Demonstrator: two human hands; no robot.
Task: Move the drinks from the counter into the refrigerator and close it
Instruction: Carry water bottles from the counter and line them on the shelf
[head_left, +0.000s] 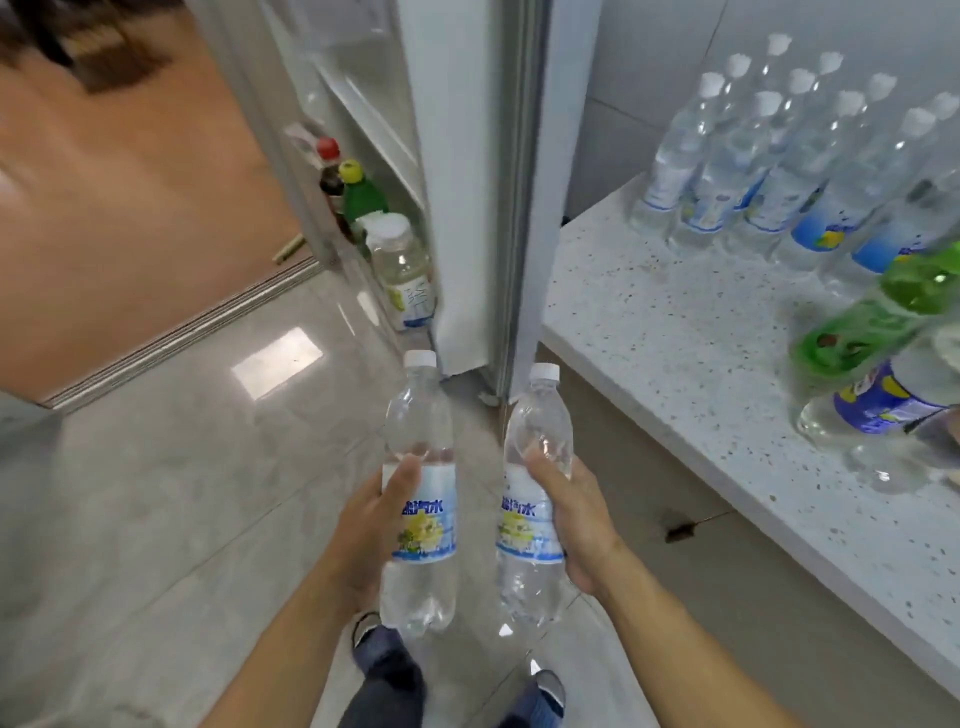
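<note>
Head view: the left hand (371, 530) fingers wrap one clear bottle (420, 493), and the right hand (582, 525) fingers wrap another bottle (535, 499), upright so both fit the fridge door shelf (384, 249) ahead. More drinks (779, 171) wait on the surface (675, 322), right of the fingers.

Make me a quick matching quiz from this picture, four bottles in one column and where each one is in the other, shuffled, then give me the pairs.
Things:
1. Yellow-capped green bottle
2. Left clear bottle
3. Right clear bottle
4. Row of white-capped bottles

Places:
A. On the counter
B. In the right hand
C. In the fridge door shelf
D. In the left hand

Pairs: 1-C, 2-D, 3-B, 4-A
</note>
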